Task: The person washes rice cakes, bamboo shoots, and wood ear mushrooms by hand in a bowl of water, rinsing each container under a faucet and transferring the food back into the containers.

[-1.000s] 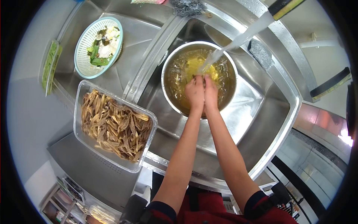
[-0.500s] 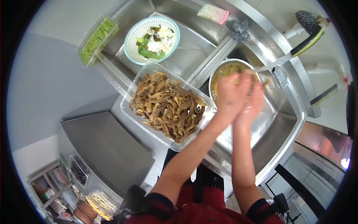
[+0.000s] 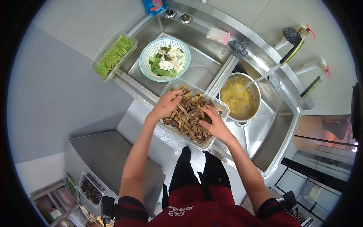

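A clear plastic container full of brown strips rests on the sink's front edge. My left hand lies on the strips at the container's left side, its fingers apart. On the right side of the same pile is my right hand, fingers spread over the strips. Neither hand is closed around anything. Right of the container, a metal pot of yellowish, cloudy water stands in the right basin, with water running into it from a black hose tap.
In the left basin sits a white-and-blue strainer with green and white scraps. A container of green strips is at the sink's left edge. A pink sponge and steel scourer lie on the back ledge. A grey metal cabinet stands lower left.
Both hands have moved left from over the pot onto the brown strips and have come apart. The camera view has shifted, showing more of the sink's back edge and a blue package.
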Available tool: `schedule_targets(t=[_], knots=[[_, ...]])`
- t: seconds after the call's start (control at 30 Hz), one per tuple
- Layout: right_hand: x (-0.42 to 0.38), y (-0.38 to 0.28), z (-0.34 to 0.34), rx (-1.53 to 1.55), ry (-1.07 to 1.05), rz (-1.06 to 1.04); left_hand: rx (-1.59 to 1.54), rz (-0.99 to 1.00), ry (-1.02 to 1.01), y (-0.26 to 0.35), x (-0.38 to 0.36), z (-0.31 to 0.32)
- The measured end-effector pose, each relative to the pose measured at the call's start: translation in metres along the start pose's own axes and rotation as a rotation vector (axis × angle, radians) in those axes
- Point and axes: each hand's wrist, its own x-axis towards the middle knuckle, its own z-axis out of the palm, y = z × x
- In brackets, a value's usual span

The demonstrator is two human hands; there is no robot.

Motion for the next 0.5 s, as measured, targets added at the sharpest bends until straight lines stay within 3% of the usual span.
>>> schedule_targets(t=[0.1,0.2,0.3,0.37,0.4,0.43,0.5], knots=[[-0.013,-0.017,-0.019,-0.068,-0.086,0.095,0.095,-0.011,0.001,0.008,-0.007,-0.020],[-0.012,-0.016,-0.024,-0.213,-0.070,-0.009,0.219,0.035,0.131,0.008,-0.009,-0.021],[0.001,0.012,-0.008,0.014,-0.032,-0.014,0.217,0.189,0.146,0.008,-0.013,0.002],[0.010,0.025,0.009,0.015,0.017,-0.098,0.509,0.434,0.005,0.017,-0.014,0.020],[0.009,0.027,0.014,-0.249,-0.023,-0.075,0.611,0.431,0.042,0.015,-0.013,0.025],[0.006,0.029,0.018,-0.249,-0.022,-0.070,0.609,0.431,0.038,0.008,-0.008,0.027],[0.002,0.013,0.017,-0.634,-0.009,-0.086,0.588,0.144,0.130,-0.006,0.007,0.024]])
